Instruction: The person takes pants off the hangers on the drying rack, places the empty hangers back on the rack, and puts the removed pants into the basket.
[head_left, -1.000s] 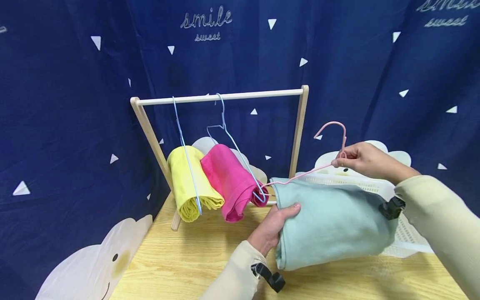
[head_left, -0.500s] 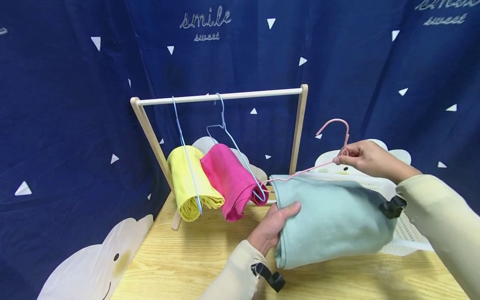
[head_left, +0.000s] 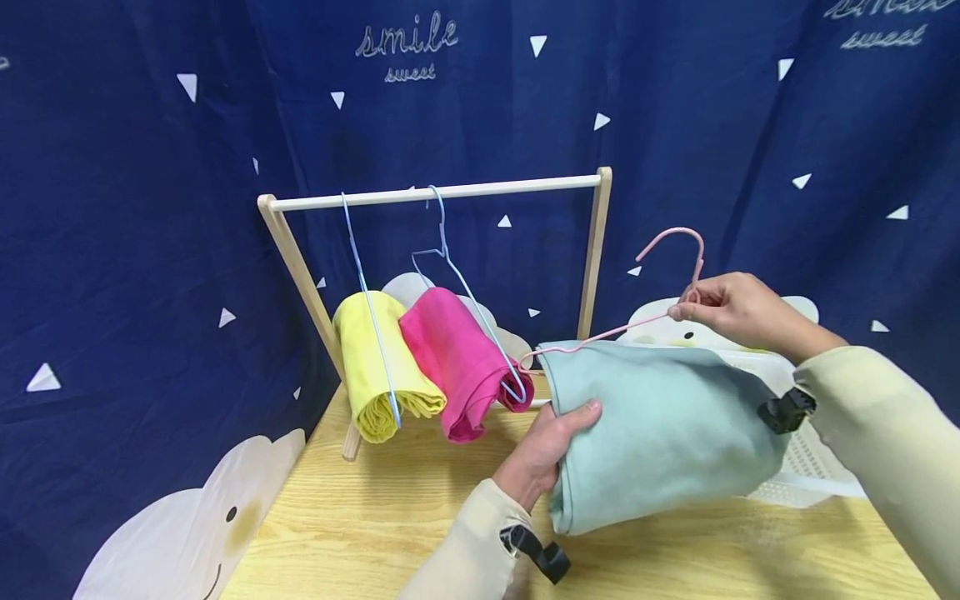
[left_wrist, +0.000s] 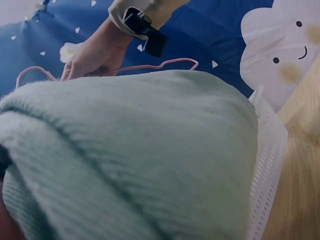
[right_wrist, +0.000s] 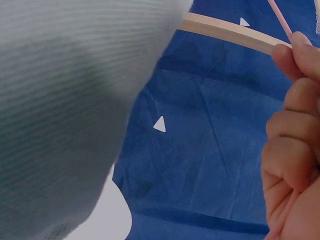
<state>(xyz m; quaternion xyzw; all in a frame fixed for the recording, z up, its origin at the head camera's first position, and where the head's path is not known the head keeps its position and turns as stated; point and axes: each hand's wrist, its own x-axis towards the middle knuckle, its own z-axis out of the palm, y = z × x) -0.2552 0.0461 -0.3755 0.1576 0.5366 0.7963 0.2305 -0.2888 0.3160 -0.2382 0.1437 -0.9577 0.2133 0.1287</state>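
Note:
A folded pale green towel (head_left: pixel 667 433) hangs over the bottom bar of a pink wire hanger (head_left: pixel 592 337), in front of the rack's right end. My right hand (head_left: pixel 738 308) pinches the hanger at the neck, just under its hook. At the towel's left edge, my left hand (head_left: pixel 547 450) grips the folded layers, thumb on the near face and fingers hidden behind. The towel (left_wrist: pixel 140 145) fills much of the left wrist view. In the right wrist view, curled fingers (right_wrist: pixel 295 125) hold the pink wire. Most of the hanger's lower bar is covered by the towel.
A wooden rack (head_left: pixel 465 191) carries a yellow towel (head_left: pixel 382 358) and a magenta towel (head_left: pixel 461 358) on blue hangers. Behind the green towel stands a white perforated basket (head_left: pixel 806 467) on the wooden table (head_left: pixel 360 533). A navy curtain (head_left: pixel 150 250) hangs behind.
My right hand has risen slightly with the pink hanger, and the green towel has come up a little with it. My left hand keeps its grip on the towel's left edge.

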